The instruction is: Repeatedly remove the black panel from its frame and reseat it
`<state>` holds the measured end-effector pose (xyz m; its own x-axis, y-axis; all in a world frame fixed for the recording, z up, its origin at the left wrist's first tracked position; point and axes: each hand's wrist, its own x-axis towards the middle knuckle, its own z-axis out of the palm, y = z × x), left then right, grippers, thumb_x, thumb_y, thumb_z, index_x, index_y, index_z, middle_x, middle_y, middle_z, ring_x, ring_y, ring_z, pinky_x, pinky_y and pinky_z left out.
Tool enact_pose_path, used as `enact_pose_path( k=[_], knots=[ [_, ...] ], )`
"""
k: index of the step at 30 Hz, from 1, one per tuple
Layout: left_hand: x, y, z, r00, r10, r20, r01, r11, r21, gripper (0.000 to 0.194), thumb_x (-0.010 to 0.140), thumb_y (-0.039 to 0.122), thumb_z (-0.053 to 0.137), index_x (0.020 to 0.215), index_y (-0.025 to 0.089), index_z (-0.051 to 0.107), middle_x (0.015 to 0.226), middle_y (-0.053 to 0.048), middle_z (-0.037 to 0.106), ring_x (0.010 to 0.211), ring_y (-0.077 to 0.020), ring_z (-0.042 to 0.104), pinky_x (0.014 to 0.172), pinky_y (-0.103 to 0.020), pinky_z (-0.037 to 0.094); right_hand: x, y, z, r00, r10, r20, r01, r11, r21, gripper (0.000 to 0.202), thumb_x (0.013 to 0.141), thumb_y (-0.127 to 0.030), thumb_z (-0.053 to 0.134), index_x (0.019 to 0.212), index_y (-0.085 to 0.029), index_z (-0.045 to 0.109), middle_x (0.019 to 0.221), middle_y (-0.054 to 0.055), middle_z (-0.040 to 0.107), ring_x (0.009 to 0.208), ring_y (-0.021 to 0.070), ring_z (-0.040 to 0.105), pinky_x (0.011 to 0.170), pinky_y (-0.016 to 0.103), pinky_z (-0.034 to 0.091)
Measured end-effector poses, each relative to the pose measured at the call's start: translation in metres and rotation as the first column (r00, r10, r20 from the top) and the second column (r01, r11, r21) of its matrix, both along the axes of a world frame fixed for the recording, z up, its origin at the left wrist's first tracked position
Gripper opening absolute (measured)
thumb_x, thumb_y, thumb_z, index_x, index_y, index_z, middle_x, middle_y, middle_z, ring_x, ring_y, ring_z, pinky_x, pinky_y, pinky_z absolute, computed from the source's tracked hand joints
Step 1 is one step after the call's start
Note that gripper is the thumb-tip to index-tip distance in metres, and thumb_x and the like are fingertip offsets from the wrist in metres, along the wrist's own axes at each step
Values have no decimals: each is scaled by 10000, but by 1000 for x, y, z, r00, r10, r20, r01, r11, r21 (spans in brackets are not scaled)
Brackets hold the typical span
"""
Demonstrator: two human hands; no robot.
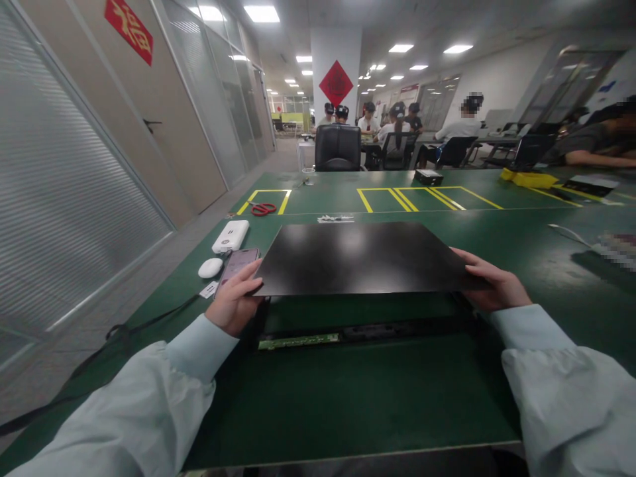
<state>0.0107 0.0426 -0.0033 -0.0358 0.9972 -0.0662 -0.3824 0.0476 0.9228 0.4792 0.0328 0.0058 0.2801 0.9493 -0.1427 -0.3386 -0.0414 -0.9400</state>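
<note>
A large flat black panel [352, 258] is held up over the green table [348, 404]. My left hand [236, 298] grips its left edge, thumb on top. At the right edge my right hand [497, 281] holds it the same way, fingers partly hidden under the panel. Beneath and in front of the panel lies a dark frame [397, 329], largely covered by it. A narrow green circuit board [298, 341] sits along the frame's near side, towards the left.
Left of the panel are a phone [238, 265], a white power bank [231, 236] and a white oval case [210, 267]. Farther back lie red scissors [263, 209], a black box [428, 177] and a yellow tray [528, 179]. Several people sit beyond.
</note>
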Motion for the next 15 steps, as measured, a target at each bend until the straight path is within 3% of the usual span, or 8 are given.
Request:
enact_pose_path(
  k=[3, 5, 9, 15],
  knots=[
    [-3, 2, 5, 1000, 30, -5, -30, 999, 43, 472, 668, 150, 808, 1140, 156, 793, 1204, -96, 799, 1175, -322, 714, 933, -379, 618, 12, 4, -4, 997, 50, -52, -54, 996, -65, 530, 624, -240, 653, 1146, -169, 709, 1041, 138, 769, 865, 252, 742, 668, 365, 619],
    [-7, 2, 8, 998, 61, -7, -61, 996, 71, 474, 657, 146, 801, 1131, 174, 798, 1211, -78, 797, 1159, -305, 714, 922, -357, 619, 18, 7, -7, 995, 64, -73, -69, 995, -73, 509, 644, -251, 653, 1146, -176, 692, 1016, 143, 778, 701, 210, 692, 541, 328, 580],
    [-10, -1, 16, 997, 77, -19, -75, 992, 100, 494, 633, 168, 797, 1127, 188, 799, 1189, -70, 801, 1137, -297, 711, 897, -350, 626, 22, 10, -10, 996, 77, -50, -83, 988, -133, 470, 683, -211, 658, 1152, -176, 678, 951, 142, 802, 405, 78, 339, 309, 208, 327],
    [-9, -5, 17, 999, 46, -18, -44, 992, 118, 530, 626, 153, 812, 1152, 206, 796, 1214, -54, 799, 1228, -317, 682, 933, -341, 624, 16, 10, -10, 999, 28, 26, -22, 981, -193, 358, 749, -211, 620, 1100, -177, 679, 849, 124, 801, 344, 38, 233, 270, 150, 210]
  ],
)
